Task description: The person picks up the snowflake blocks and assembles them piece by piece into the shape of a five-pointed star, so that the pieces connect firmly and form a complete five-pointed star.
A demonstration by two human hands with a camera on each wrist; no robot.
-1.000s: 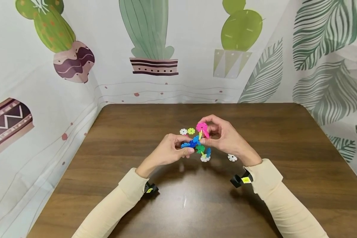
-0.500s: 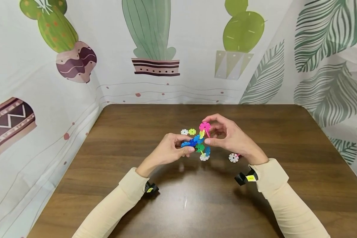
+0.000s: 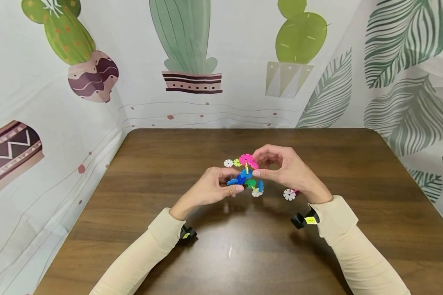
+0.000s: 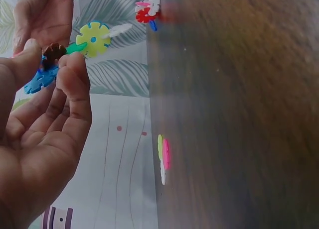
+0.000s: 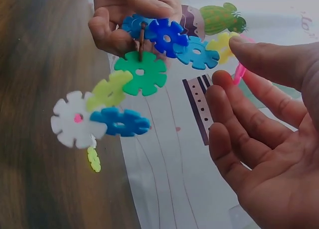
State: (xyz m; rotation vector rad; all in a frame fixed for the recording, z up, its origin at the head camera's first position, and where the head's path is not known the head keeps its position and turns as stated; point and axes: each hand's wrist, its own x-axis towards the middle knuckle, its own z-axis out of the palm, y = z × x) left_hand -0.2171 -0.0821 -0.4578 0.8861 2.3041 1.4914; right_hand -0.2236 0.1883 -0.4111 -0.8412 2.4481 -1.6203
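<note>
My left hand (image 3: 210, 186) pinches a chain of interlocked, notched plastic building discs (image 3: 240, 179) by its blue part. A green disc (image 5: 140, 73), a lime disc, a white disc (image 5: 75, 120) and another blue disc branch off it; a brown disc (image 4: 54, 54) shows edge-on in the right wrist view. At the other end a yellow disc (image 5: 222, 47) leads to pink discs (image 3: 246, 159). My right hand (image 3: 282, 166) is beside that end, thumb and fingers spread apart around the pink discs, with fingertips right at their edge.
Behind the chain on the brown table (image 3: 170, 147) lie a small white disc (image 3: 228, 163) and a lime disc (image 3: 237, 162) joined with a pink one (image 4: 166, 154). Near my right wrist sits another cluster (image 4: 147, 11) of white, red, pink and blue discs. A cactus-print cloth hangs behind.
The chain has turned in my left hand, its pink end swinging left and slightly down. My right hand has drawn a little right, with its fingers spread wider.
</note>
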